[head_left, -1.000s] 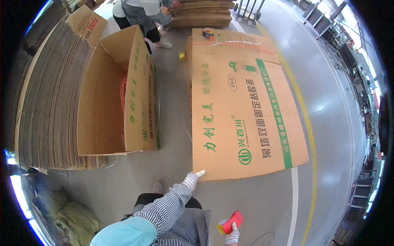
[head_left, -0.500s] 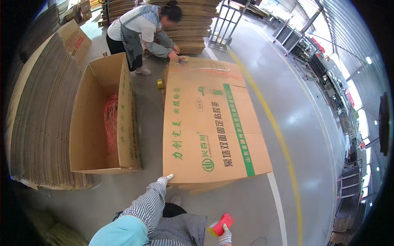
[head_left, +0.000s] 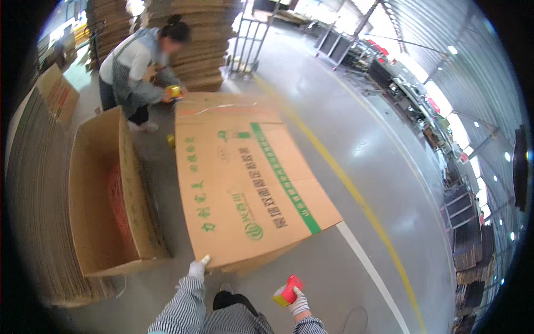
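Head view: left hand (head_left: pixel 197 269) now grips the flattened carton's (head_left: pixel 245 183) six-o'clock edge, which has swung slightly; right hand (head_left: pixel 298 303) holds a tape dispenser (head_left: pixel 286 289).

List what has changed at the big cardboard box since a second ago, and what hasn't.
The view has tilted up, bringing the co-worker at the far end of the large cardboard box into sight, holding a tape dispenser to its edge. The right hand has edged up closer to the box. Unchanged: the left hand stays on the box's near corner, the right keeps the red tape dispenser, and the open carton remains beside it.
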Action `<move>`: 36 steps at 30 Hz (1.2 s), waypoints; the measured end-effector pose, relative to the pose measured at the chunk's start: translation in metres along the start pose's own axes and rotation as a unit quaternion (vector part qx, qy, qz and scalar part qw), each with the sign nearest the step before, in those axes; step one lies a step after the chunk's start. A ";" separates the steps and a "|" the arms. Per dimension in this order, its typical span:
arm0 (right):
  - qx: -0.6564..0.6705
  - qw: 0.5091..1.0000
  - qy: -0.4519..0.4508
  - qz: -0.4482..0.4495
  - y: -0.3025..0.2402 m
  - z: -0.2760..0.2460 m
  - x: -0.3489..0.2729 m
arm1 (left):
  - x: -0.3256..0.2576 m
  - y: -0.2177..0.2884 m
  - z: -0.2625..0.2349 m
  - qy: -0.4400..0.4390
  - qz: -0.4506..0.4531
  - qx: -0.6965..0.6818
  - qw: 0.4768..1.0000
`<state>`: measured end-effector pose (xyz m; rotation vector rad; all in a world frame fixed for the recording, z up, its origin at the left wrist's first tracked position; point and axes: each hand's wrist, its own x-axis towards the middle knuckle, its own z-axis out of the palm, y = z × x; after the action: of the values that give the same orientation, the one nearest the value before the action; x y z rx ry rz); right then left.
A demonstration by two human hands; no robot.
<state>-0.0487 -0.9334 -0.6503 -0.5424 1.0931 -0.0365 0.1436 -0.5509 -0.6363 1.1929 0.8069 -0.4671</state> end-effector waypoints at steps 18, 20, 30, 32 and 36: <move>-0.156 0.983 -0.018 0.098 -0.199 0.023 0.163 | -0.345 0.081 0.167 0.187 0.279 0.089 0.938; -0.147 0.976 -0.024 0.159 -0.230 0.046 0.180 | -0.384 0.104 0.190 0.218 0.263 0.116 0.933; -0.182 0.961 -0.172 0.116 -0.257 0.122 0.090 | -0.455 0.081 0.077 0.308 0.341 -0.107 0.881; -0.246 0.948 -0.197 0.054 -0.251 0.115 0.095 | -0.443 0.082 0.044 0.268 0.269 -0.136 0.915; -0.346 0.930 -0.071 0.100 -0.294 0.062 0.152 | -0.296 -0.067 -0.044 0.412 0.309 -0.144 0.845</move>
<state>0.1444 -1.2084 -0.6279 -1.0427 0.9998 0.5786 -0.1069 -0.5574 -0.4591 1.2784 1.0921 0.7421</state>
